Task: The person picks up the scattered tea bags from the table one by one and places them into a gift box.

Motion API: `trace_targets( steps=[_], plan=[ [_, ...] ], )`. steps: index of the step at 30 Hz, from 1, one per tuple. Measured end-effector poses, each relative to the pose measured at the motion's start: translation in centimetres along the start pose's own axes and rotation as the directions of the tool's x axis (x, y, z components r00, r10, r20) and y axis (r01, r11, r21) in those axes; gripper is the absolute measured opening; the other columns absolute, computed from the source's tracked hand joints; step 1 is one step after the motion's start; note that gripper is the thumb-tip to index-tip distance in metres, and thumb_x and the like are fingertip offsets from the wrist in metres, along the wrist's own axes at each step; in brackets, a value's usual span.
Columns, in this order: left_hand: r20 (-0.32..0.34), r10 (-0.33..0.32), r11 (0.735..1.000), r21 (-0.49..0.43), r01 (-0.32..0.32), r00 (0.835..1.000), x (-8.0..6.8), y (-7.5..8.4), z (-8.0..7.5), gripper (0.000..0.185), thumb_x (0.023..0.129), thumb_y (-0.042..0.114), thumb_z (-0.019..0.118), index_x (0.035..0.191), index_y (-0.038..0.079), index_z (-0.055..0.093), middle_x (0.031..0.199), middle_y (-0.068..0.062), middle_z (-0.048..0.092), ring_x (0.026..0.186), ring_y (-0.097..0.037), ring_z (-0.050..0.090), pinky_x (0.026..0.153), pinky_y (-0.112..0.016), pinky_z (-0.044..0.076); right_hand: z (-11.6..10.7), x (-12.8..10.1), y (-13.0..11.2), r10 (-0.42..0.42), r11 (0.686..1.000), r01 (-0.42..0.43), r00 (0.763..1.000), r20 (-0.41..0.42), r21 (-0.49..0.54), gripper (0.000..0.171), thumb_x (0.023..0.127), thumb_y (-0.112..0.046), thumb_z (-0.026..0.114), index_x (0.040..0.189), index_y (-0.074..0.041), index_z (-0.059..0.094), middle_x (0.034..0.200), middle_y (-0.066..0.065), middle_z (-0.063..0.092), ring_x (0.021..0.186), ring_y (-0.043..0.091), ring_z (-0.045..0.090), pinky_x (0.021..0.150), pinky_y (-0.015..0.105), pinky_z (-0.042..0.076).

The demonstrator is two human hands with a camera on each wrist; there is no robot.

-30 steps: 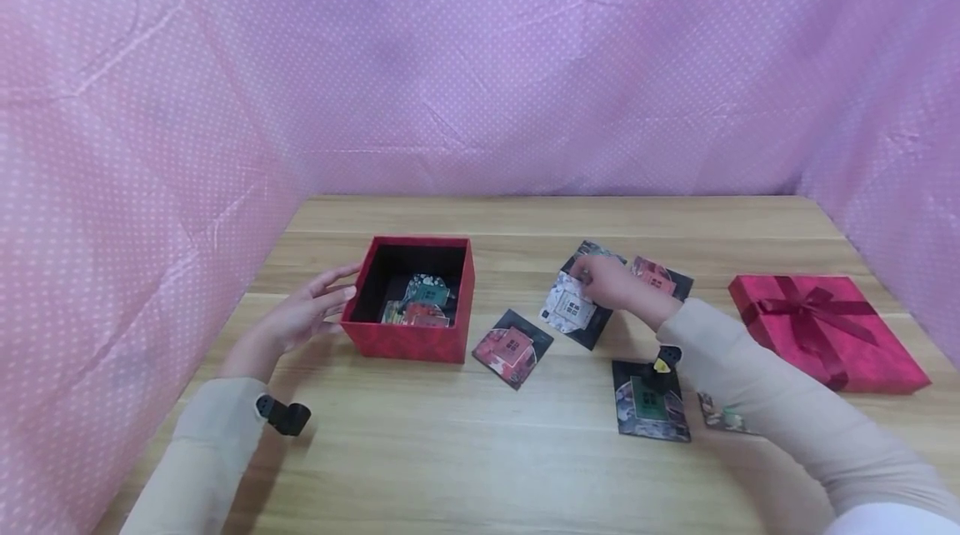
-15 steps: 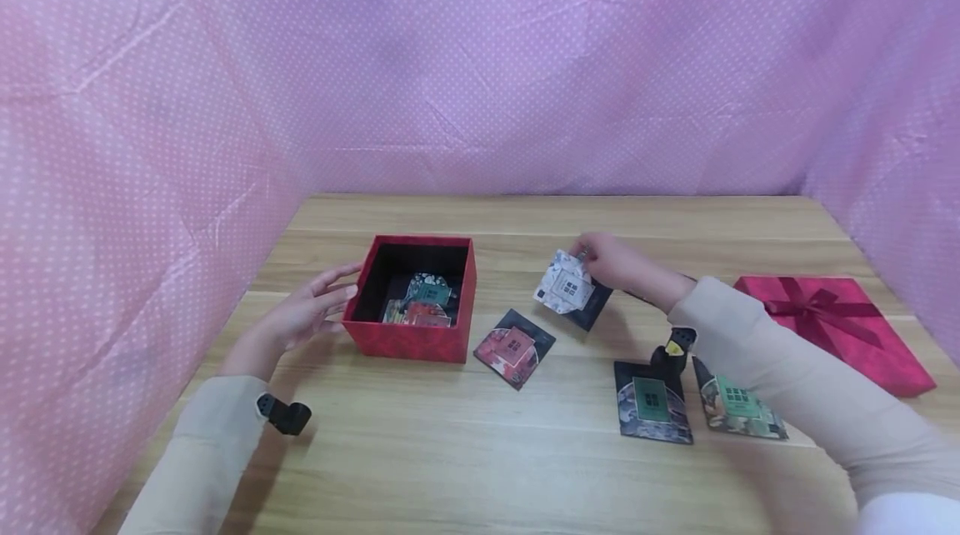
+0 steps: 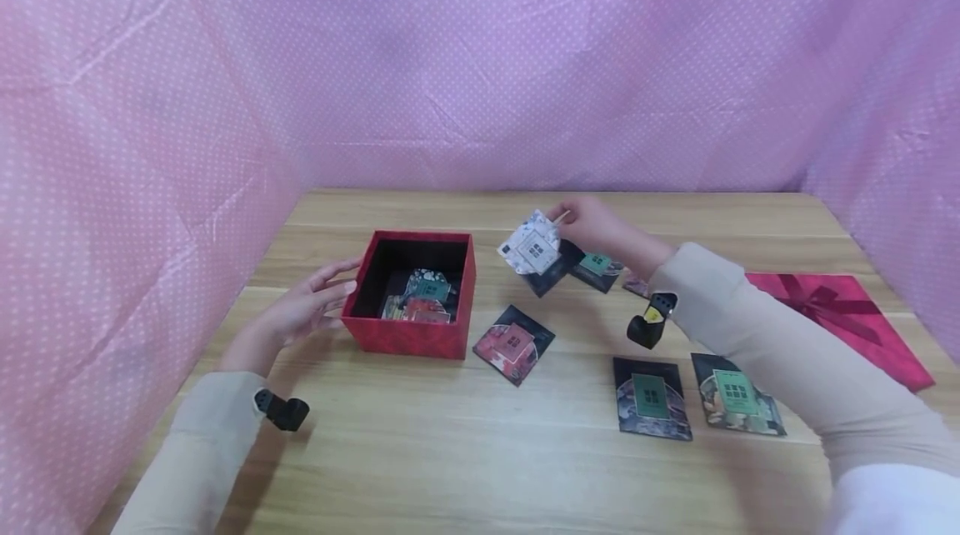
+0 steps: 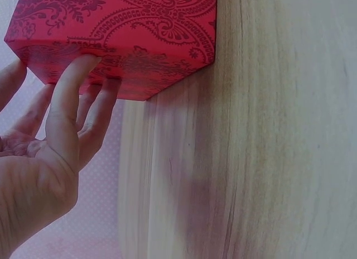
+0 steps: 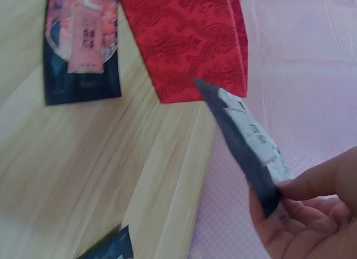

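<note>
Right hand pinches a white packet by one corner between thumb and fingertips; packet hangs tilted in the air, just right of the red box and above the dark packets lying on the table. In the right wrist view the packet is edge-on, held only at its lower corner, box wall beyond it. Left hand is spread, fingers straight, tips resting on the box's left outer wall; it grips nothing. Box is open, with several packets already piled inside. More packets flat on the table: a red one beside the box, two green-labelled ones nearer the person. Lid with ribbon lies well apart at right, partly behind the sleeve. Risks, as judged: the corner pinch is thin, so the packet could swivel or slip out and land on the table short of the box. A tilted packet could catch the near rim and hang there or tip outward. The left hand only rests against one wall, so a knock from the right could slide the box toward it. The right sleeve passes low over the table packets and could drag them.
</note>
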State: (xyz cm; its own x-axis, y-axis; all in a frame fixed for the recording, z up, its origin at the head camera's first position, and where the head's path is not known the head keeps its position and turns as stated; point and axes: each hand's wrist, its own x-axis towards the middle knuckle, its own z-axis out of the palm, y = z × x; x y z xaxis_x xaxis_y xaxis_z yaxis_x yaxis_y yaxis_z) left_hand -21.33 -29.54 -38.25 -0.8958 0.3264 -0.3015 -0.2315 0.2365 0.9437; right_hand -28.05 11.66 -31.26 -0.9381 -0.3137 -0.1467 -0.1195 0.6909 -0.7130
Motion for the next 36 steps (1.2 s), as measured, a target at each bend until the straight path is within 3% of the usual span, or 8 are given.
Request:
trace_targets(
  steps=[6,14,20,25,29,36],
  plan=[
    [-0.006,-0.004,1.000,-0.007,0.004,1.000,0.0,0.1,-0.1,0.058,0.100,0.031,0.047,0.151,0.019,0.022,0.151,-0.027,0.025,0.107,-0.005,0.057,0.090,-0.037,0.051,0.2,0.7,-1.6,0.031,0.984,-0.022,0.998,-0.047,0.177,0.036,0.091,-0.001,0.046,0.126,0.007,0.051,0.125,0.024,0.058,0.105,0.030,0.061,0.081,0.032,0.054],
    [-0.003,0.002,1.000,-0.013,-0.002,1.000,-0.1,0.2,-0.1,0.057,0.100,0.030,0.048,0.150,0.021,0.024,0.149,-0.022,0.031,0.108,-0.006,0.058,0.088,-0.034,0.052,1.4,1.0,-3.9,0.076,0.935,-0.057,0.996,-0.040,0.350,0.037,0.094,-0.001,0.047,0.130,0.007,0.048,0.126,0.024,0.056,0.110,0.032,0.060,0.087,0.034,0.053],
    [-0.004,0.005,1.000,-0.017,-0.005,1.000,-0.1,0.1,0.0,0.055,0.100,0.029,0.049,0.149,0.021,0.027,0.141,-0.010,0.043,0.108,-0.006,0.058,0.086,-0.032,0.052,2.9,1.6,-5.3,0.082,0.907,-0.066,0.996,-0.021,0.415,0.037,0.092,0.002,0.047,0.128,0.009,0.050,0.125,0.024,0.057,0.106,0.031,0.063,0.084,0.033,0.054],
    [-0.012,-0.011,1.000,-0.001,0.011,1.000,0.1,0.0,0.1,0.056,0.100,0.031,0.048,0.150,0.021,0.025,0.147,-0.018,0.036,0.111,-0.009,0.057,0.088,-0.034,0.052,4.2,2.3,-6.0,0.118,0.896,-0.100,0.993,-0.016,0.432,0.036,0.088,0.006,0.050,0.124,0.009,0.053,0.120,0.025,0.060,0.095,0.028,0.067,0.074,0.029,0.056],
    [-0.012,-0.012,1.000,0.006,0.012,1.000,0.1,0.0,0.1,0.055,0.100,0.031,0.048,0.150,0.021,0.026,0.148,-0.019,0.035,0.112,-0.010,0.057,0.088,-0.035,0.052,5.3,2.6,-6.7,0.142,0.886,-0.128,0.990,0.003,0.446,0.038,0.085,0.010,0.048,0.123,0.009,0.053,0.120,0.028,0.059,0.098,0.033,0.067,0.073,0.028,0.057],
    [-0.012,0.002,1.000,-0.020,-0.002,1.000,0.1,-0.1,0.2,0.054,0.099,0.029,0.050,0.148,0.022,0.029,0.133,-0.002,0.050,0.110,-0.010,0.058,0.087,-0.032,0.052,7.1,3.0,-7.7,0.152,0.870,-0.143,0.988,0.019,0.472,0.034,0.084,0.010,0.049,0.118,0.009,0.056,0.116,0.026,0.062,0.097,0.032,0.067,0.075,0.029,0.056]
  ],
)
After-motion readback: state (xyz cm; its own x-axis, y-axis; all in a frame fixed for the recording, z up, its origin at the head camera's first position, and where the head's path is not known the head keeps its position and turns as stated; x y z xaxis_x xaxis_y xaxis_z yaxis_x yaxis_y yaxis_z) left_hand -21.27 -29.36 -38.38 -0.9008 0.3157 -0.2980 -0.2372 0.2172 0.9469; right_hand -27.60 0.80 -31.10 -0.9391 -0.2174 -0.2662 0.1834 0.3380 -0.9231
